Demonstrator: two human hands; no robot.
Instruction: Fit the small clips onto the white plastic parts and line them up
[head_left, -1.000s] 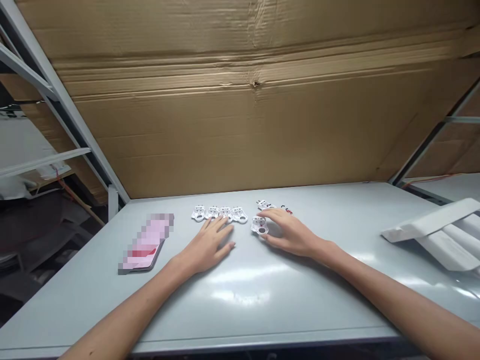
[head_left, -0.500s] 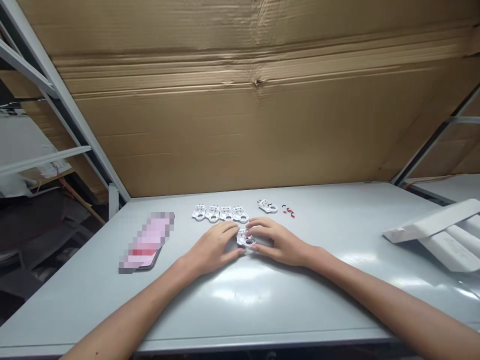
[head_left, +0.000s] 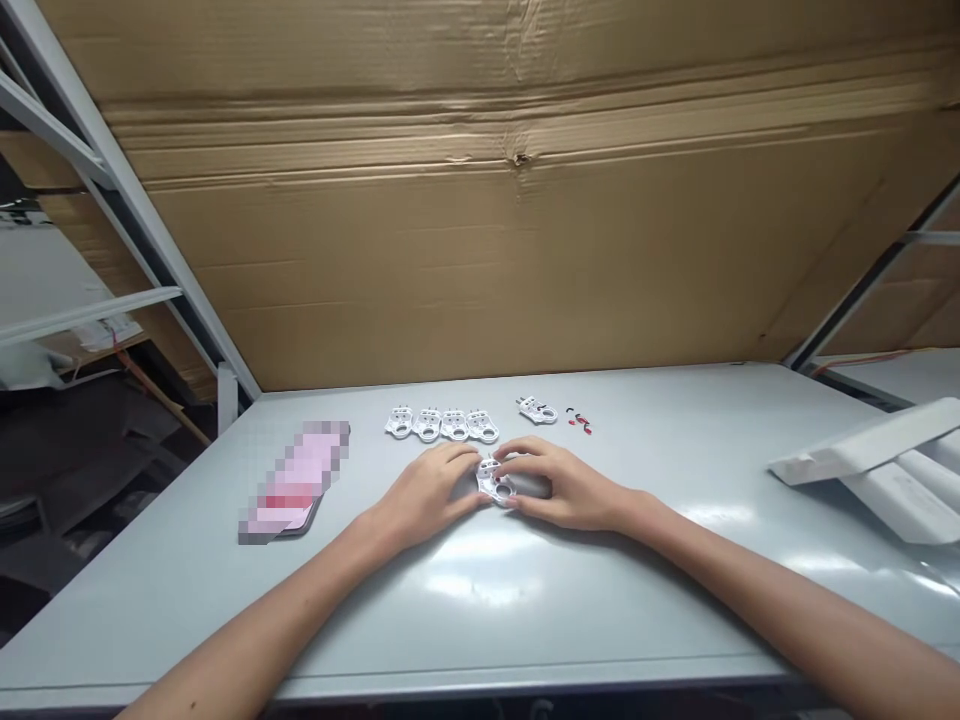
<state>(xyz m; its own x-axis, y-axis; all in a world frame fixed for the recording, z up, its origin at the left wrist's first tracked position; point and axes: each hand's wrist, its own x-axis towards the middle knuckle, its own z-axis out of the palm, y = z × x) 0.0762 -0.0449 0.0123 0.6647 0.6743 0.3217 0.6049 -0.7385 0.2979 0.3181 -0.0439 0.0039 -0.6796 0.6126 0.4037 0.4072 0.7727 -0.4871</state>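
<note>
Two hands closed on one part | left hand (head_left: 427, 492), right hand (head_left: 566, 486): both curled narrow, holding white plastic piece (head_left: 495, 482) between them, over grey table (head_left: 480, 620) | four like pieces (head_left: 442, 425) in row beyond, fifth piece (head_left: 537, 410) to right

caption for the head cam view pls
The left hand and right hand hold a small white plastic part on a grey worktable, below a row of four similar parts
</note>
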